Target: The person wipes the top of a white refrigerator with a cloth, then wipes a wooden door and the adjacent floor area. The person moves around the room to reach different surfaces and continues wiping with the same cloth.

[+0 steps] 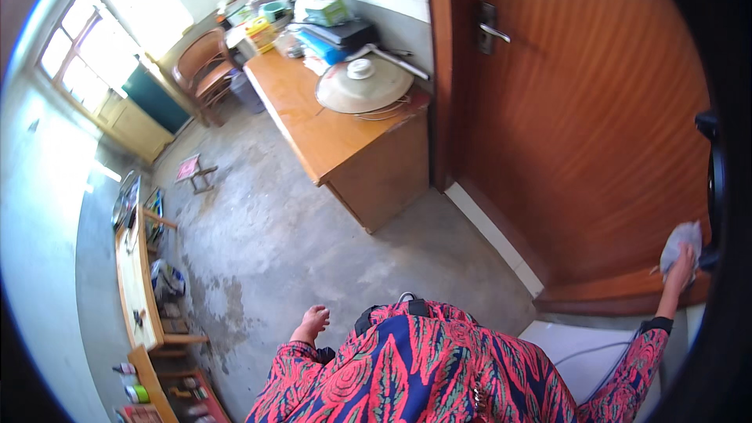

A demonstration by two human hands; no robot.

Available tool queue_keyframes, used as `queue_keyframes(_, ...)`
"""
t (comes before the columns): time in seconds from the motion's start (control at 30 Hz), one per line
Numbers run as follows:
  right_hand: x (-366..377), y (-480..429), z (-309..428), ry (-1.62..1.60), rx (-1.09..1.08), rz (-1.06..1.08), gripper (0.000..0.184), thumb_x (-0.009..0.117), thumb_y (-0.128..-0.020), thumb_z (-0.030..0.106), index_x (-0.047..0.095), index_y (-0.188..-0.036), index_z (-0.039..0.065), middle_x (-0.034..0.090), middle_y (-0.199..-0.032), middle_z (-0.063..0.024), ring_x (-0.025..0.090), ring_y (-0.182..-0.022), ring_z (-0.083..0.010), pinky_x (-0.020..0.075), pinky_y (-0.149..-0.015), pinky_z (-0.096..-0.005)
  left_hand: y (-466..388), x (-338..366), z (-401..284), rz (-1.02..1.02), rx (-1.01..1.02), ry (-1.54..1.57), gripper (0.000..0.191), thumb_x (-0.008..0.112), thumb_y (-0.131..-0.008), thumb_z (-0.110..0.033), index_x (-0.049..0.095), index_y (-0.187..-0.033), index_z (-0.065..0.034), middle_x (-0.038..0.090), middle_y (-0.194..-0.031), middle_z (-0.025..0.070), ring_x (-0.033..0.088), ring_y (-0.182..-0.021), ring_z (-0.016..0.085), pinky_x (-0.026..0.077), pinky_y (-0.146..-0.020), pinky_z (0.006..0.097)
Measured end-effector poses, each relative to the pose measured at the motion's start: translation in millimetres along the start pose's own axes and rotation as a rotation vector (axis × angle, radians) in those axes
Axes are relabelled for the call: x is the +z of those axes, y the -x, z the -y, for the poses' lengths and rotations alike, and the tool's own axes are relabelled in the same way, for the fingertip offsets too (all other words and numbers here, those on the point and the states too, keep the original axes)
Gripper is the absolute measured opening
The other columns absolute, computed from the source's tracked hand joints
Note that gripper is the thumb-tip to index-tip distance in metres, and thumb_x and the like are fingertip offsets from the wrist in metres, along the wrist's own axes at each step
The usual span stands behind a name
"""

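Observation:
My right hand (681, 264), at the far right, holds a crumpled whitish cloth (680, 245) against the lower right part of a brown wooden door (576, 129). The door is closed in its frame and has a metal lever handle (492, 30) well away from the cloth. My left hand (316, 320) hangs over the concrete floor beside my body, fingers loosely bent, with nothing seen in it.
A wooden desk (305, 129) bears a large round lid (364, 85) and clutter. Farther off are a wicker-like armchair (205, 67) and a small folding stool (197, 171). A narrow wooden table (135, 270) lines the left wall. A white panel (578, 352) lies lower right.

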State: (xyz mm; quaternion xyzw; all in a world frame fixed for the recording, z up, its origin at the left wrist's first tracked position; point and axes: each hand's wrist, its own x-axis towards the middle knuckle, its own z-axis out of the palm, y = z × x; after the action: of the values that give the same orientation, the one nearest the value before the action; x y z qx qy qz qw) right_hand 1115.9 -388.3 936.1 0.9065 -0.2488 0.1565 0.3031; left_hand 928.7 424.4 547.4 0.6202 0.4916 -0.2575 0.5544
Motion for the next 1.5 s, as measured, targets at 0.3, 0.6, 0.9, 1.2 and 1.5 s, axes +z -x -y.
queue_keyframes(0.3,152,71,132,-0.902,0.050,0.369,0.022,0.043,-0.078,0.009,0.061,-0.088,0.001,0.059,-0.086,-0.0128,0.053,-0.084,-0.0237,0.0433,-0.072,-0.0361,35,9,29,-0.041,0.070,0.001,0.044,0.061,-0.081,-0.028,0.050,-0.119,-0.0092,0.063,-0.094,0.0075,0.062,-0.075,0.016,0.049,-0.058,0.0284)
queue_keyframes(0.6,-94,183,435,-1.282,-0.887,1.137,0.038,0.057,-0.061,0.002,0.061,-0.099,0.001,0.063,-0.082,-0.0045,0.058,-0.076,-0.0129,0.0472,-0.070,-0.0283,32,-32,28,-0.119,0.326,-0.192,0.049,0.063,-0.080,-0.027,0.047,-0.121,-0.0069,0.062,-0.099,0.0115,0.062,-0.082,0.020,0.050,-0.072,0.0338)
queue_keyframes(0.9,-361,272,545,-1.750,-1.394,1.061,0.031,0.051,-0.067,-0.011,0.058,-0.094,0.002,0.059,-0.091,-0.0024,0.054,-0.091,-0.0115,0.0433,-0.079,-0.0258,65,-148,-87,-0.290,0.985,-0.151,0.101,0.078,-0.060,-0.033,0.019,-0.138,-0.0098,0.034,-0.133,0.0192,0.034,-0.124,0.033,0.029,-0.102,0.0414)
queue_keyframes(1.2,-419,359,630,-1.773,-1.739,0.819,0.029,0.049,-0.065,-0.014,0.058,-0.083,0.007,0.057,-0.110,-0.0118,0.053,-0.103,-0.0277,0.0414,-0.088,-0.0318,34,-203,-140,0.037,1.090,-0.006,0.031,0.065,-0.076,-0.017,0.054,-0.102,-0.0055,0.054,-0.115,0.0095,0.051,-0.107,0.022,0.037,-0.093,0.0352)
queue_keyframes(1.5,-407,372,720,-1.668,-1.609,0.544,0.040,0.047,-0.062,-0.009,0.061,-0.096,0.009,0.047,-0.121,-0.0191,0.044,-0.114,-0.0343,0.0346,-0.096,-0.0374,-8,-210,-169,0.894,0.543,1.273,0.047,0.032,-0.092,-0.034,0.039,-0.127,-0.0032,0.045,-0.128,0.0116,0.046,-0.116,0.026,0.037,-0.098,0.0417)
